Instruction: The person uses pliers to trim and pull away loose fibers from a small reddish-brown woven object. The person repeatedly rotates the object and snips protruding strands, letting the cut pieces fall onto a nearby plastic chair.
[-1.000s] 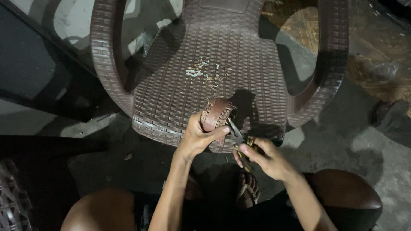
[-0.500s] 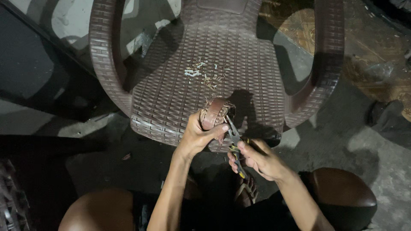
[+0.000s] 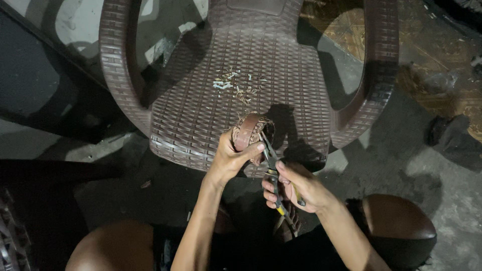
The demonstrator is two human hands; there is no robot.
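behind the belt [image 3: 247,131], pale scraps [image 3: 236,88] on brown chair [image 3: 281,65]

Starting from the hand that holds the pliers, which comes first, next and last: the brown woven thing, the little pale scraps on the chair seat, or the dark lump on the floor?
From the right hand:
1. Brown woven piece, just up-left, gripped by the left hand.
2. Pale scraps, higher on the chair seat.
3. Dark lump, far right on the floor.

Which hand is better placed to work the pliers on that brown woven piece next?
Right. The right hand already holds the pliers by the handles, tips at the brown woven piece. The left hand is wrapped around that piece, steadying it on the chair seat's front edge.
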